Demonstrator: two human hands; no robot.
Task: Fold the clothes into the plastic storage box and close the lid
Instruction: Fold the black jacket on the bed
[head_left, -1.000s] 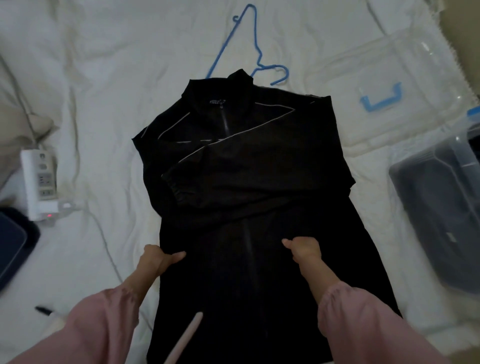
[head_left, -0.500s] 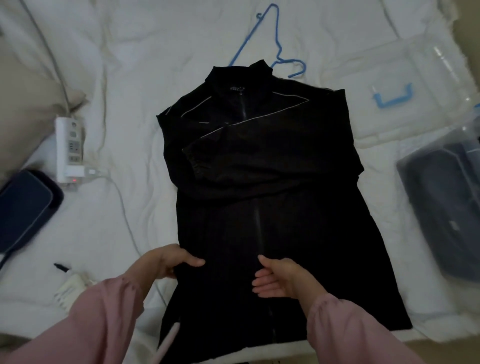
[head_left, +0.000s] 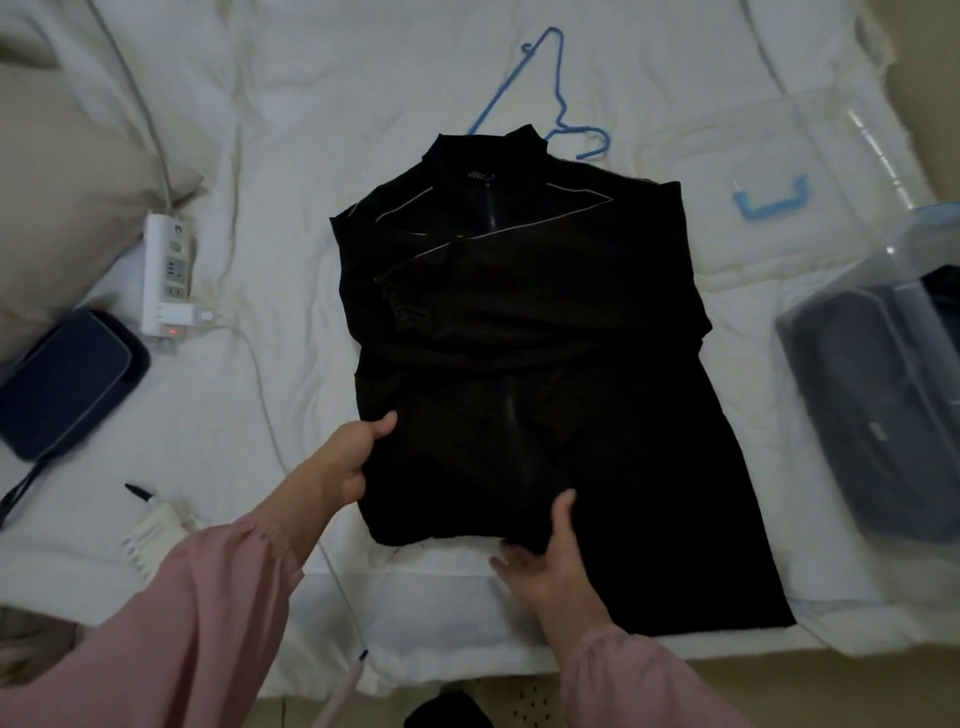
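Note:
A black zip jacket lies flat on the white bed, collar away from me, with a sleeve folded across its chest. My left hand grips the jacket's left edge, thumb on top. My right hand holds the lower hem at the middle, thumb over the cloth and fingers under it. The lower left part of the hem is lifted and turned up. The clear plastic storage box stands at the right edge with dark folded clothes inside. Its clear lid with a blue handle lies behind it.
A blue wire hanger lies beyond the collar. A white power strip with a cable, a dark blue pouch and a beige pillow are on the left. A pen lies near my left sleeve.
Both hands went from resting on the jacket to taking hold of it. The lower left hem has come up off the bed, baring white sheet beneath. The view shifted slightly.

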